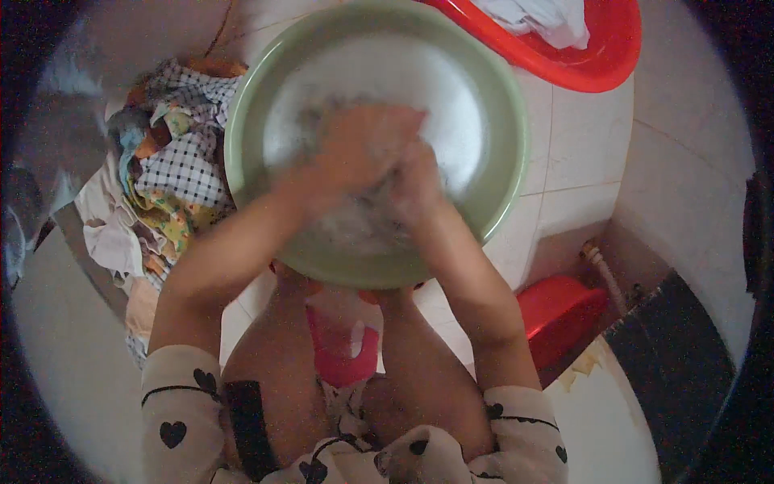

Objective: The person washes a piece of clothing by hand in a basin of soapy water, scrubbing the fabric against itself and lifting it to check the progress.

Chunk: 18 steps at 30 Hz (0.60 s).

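Note:
A wide green basin (244,145) holds cloudy water and a greyish, dark-mottled mass like wet cloth (355,222), too blurred to name for certain. Over its middle, my left hand (367,145) and my right hand (415,177) are close together and seem to touch. Motion smears both, so their fingers and anything between them do not show clearly. The mottled mass spreads below and around them.
Left of the basin lies a heap of checked and patterned clothes (185,165). A red tub (597,77) with white cloth (548,20) stands at the upper right. Another red plastic container (564,310) sits at right beside a pipe (601,266). Pale tiles (584,149) form the floor.

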Each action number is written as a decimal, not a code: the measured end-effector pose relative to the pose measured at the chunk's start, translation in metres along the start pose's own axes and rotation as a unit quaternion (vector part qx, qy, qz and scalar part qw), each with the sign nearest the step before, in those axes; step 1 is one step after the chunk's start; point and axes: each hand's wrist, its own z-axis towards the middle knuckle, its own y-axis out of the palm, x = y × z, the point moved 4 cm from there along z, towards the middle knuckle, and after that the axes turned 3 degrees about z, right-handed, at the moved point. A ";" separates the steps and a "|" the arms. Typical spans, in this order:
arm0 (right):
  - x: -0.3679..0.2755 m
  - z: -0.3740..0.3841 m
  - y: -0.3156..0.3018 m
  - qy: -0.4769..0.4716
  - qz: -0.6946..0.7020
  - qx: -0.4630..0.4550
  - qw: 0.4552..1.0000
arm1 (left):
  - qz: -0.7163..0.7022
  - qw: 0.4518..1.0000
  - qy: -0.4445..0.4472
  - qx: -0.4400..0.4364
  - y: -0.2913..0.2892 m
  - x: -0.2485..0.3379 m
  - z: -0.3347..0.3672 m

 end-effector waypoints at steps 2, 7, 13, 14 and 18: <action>0.007 0.000 -0.008 -0.073 0.004 -0.057 0.996 | -0.005 1.000 0.002 -0.015 0.005 0.022 -0.015; -0.027 -0.015 0.011 -0.090 -0.363 -0.056 0.926 | 0.061 0.998 0.004 0.001 0.015 -0.037 0.007; -0.025 0.034 -0.057 0.066 -0.025 0.064 0.995 | -0.259 0.904 -0.338 -0.047 -0.004 -0.079 0.025; -0.018 0.040 -0.064 0.067 -0.025 0.066 0.995 | -0.163 0.945 -0.280 -0.051 -0.003 -0.076 0.025; -0.010 0.059 -0.084 -0.071 -0.489 0.109 0.863 | 0.031 0.953 -0.203 -0.224 0.018 -0.080 0.029</action>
